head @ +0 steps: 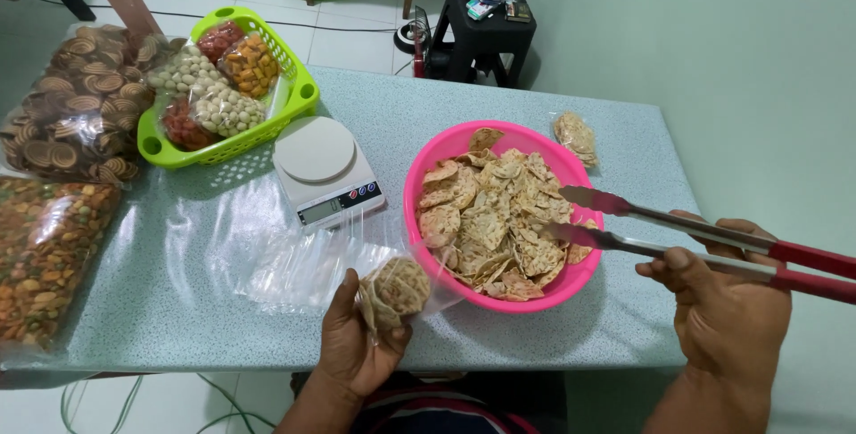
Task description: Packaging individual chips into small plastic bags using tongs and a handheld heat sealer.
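Head view shows us the whole table [267, 309] from above: our left hand [357, 345] at the near edge is closed around a small clear bag [394, 291] with a few round crackers already inside, pinching the plastic just below its mouth. Our right hand [722, 309], further right, grips the red handles of metal tongs [624, 224], whose two blades stand slightly apart over the right side of the pink bowl [419, 175]; whether they hold a cracker we cannot tell. The bowl sits mid-table, heaped with thin, flat crackers [495, 220]. We judge these light, stiff and brittle, likely to snap under a hard squeeze, so a gentle grip across the flat faces suits them; the bag is soft and slippery and is best held at its rim. Just left of the bowl stands a white kitchen scale [325, 171] on loose clear plastic sheets [267, 247]. Far left, a green basket [299, 86] holds packed snacks, with large bags of swirl biscuits [76, 104] and mixed nuts [45, 256] beside it. One filled small packet [575, 135] lies just beyond the bowl.
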